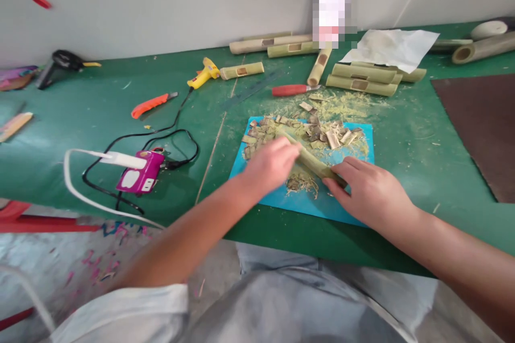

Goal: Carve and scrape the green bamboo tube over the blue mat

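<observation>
A length of green bamboo [316, 162] lies slanted between my hands, over a blue sheet [350, 214]. My right hand [372, 187] grips its near end, thumb on one side and fingers on the other. My left hand [271, 166] is closed at the bamboo's far part, its fingertips curled against the tube. Motion blur softens this hand, and I cannot see whether something small is under its fingers. Bamboo chips [333, 138] and fine shavings [300, 185] are scattered on the sheet around the tube.
Beyond the sheet lie a red-handled knife [288, 90], notched bamboo tubes [360, 84], and white paper [392, 48]. Leftward are an orange cutter [151, 105], a yellow corded tool [204, 73], and a purple power adapter [140, 172] with cables. A brown mat [478, 128] is at right.
</observation>
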A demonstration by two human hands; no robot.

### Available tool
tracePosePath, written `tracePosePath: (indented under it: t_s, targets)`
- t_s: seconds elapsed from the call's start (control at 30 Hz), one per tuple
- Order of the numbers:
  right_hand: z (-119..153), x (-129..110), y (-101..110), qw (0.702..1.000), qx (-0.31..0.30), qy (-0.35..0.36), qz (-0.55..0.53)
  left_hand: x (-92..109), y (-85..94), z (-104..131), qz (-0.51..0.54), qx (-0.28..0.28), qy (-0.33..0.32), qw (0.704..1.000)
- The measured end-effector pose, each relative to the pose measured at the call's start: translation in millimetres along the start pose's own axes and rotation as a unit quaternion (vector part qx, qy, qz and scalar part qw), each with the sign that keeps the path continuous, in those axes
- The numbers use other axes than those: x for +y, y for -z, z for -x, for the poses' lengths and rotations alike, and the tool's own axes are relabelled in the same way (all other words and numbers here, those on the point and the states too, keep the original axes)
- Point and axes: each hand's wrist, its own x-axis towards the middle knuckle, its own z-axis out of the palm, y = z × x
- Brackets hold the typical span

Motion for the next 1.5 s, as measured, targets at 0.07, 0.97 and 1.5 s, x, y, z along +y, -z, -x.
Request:
tracePosePath:
  t_s: [0.07,0.97,1.5]
  targets:
    - [0.3,-0.4,0.2,1.0,-0.001,0.0,0.003,6.1,-0.5,3.2,0.022,-0.014,-0.01,1.0]
    - [-0.7,3.0,0.6,1.0,-0.022,-0.015,-0.016,26.1,-5.0,2.9,-0.031,-0.014,-0.011,0.999]
    - [0.0,4.0,-0.1,0.999,-0.022,-0.01,-0.02,18.1,-3.7,6.8,-0.039,0.024,-0.028,0.999]
